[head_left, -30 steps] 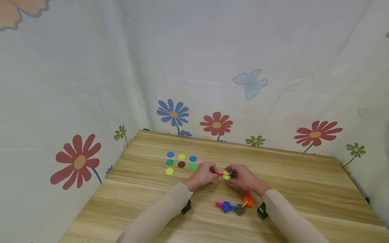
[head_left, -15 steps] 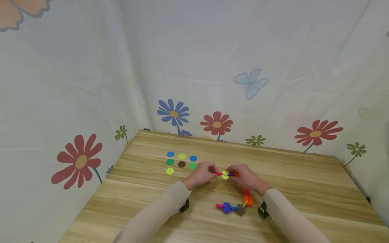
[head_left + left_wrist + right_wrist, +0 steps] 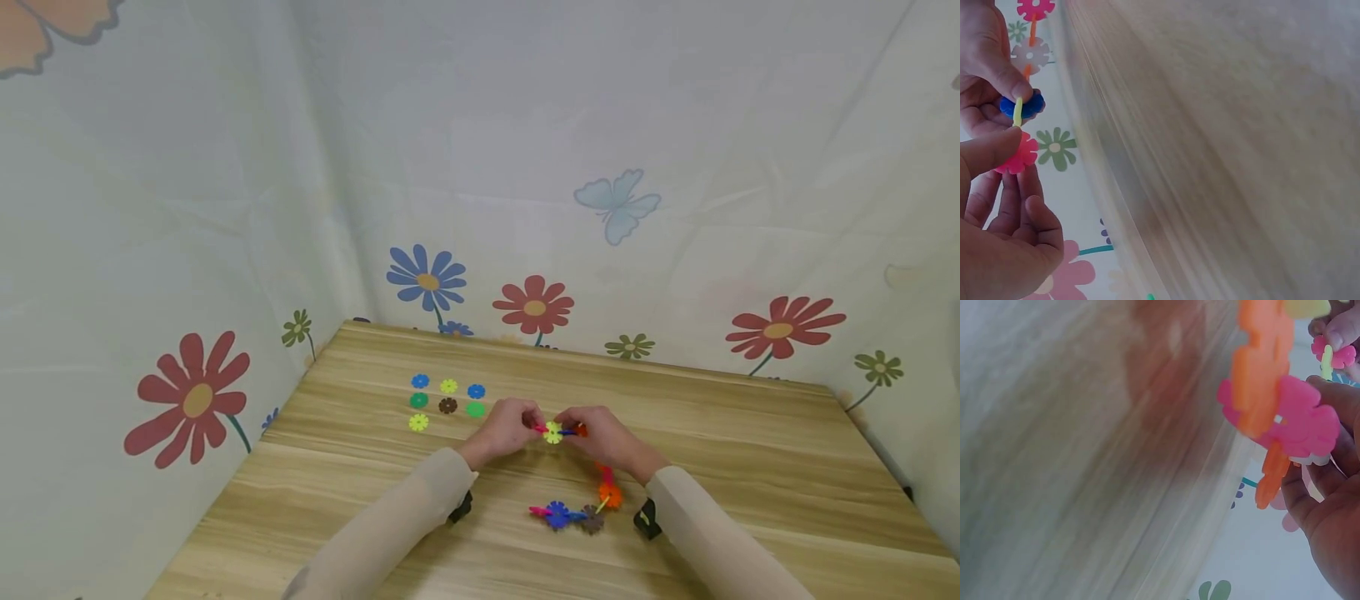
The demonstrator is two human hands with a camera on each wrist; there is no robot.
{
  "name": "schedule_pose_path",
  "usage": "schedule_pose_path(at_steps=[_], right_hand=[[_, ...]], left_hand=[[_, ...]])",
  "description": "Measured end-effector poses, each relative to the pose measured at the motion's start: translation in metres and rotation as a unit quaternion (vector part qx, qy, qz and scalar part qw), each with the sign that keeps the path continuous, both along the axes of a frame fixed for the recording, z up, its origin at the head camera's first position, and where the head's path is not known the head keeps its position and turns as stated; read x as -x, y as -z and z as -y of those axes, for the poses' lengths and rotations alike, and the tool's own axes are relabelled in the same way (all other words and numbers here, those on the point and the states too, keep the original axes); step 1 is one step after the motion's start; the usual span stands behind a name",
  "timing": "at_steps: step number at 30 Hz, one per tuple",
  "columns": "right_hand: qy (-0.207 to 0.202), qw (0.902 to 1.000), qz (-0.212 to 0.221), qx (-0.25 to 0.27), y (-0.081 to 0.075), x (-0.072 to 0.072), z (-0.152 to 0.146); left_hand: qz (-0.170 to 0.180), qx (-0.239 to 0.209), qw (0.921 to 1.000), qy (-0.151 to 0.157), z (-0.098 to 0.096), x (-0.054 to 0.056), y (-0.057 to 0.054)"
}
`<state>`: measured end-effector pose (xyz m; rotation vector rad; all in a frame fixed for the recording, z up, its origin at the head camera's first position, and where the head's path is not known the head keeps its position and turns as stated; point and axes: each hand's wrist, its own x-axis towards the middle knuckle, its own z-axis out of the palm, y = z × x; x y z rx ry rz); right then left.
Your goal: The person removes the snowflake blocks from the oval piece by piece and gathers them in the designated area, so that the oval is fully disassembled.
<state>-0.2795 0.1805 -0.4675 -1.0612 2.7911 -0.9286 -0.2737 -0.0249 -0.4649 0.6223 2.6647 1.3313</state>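
Observation:
My left hand (image 3: 512,431) pinches a pink notched plastic disc (image 3: 1021,156), a flower-shaped interlocking piece, between thumb and fingers. Joined to it is a yellow disc (image 3: 552,432), edge-on in the left wrist view. On its other side sits a blue disc (image 3: 1034,104), which my right hand (image 3: 603,435) grips with the thumb on it. From there the chain runs on through orange, pale and pink discs (image 3: 1307,415) beneath the right hand. Its tail lies nearer the body, with an orange disc (image 3: 611,496), a brown disc (image 3: 592,519) and a dark blue disc (image 3: 557,515).
Loose discs lie flat left of the hands: blue (image 3: 420,381), yellow (image 3: 418,422), green (image 3: 418,400) and brown (image 3: 447,405) among them. The wood-grain table (image 3: 315,492) meets a flower-printed cloth (image 3: 480,167) behind and at the sides.
Both hands stay close together over the table. The held yellow disc has shifted slightly left, and the chain's tail has moved very little.

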Motion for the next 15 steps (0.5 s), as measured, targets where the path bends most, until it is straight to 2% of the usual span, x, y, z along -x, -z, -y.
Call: schedule_pose_path(at_steps=[5,8,11,15], right_hand=[[0.006,1.0,-0.001,-0.002,0.0019,0.0008,0.0],[0.01,0.9999,-0.002,-0.004,0.0035,0.0016,-0.0007],[0.014,0.9999,-0.005,-0.006,0.0041,0.0016,-0.0021],[0.011,0.9999,-0.009,-0.003,0.0028,0.0005,-0.0032]], left_hand=[[-0.029,-0.002,0.9996,-0.002,-0.0013,0.001,0.0008],[-0.036,0.003,0.9993,-0.006,-0.0007,0.0011,0.0011],[-0.033,0.01,0.9994,-0.008,0.0007,0.0013,0.0009],[-0.014,0.004,0.9998,-0.01,0.0041,0.0017,0.0006]])
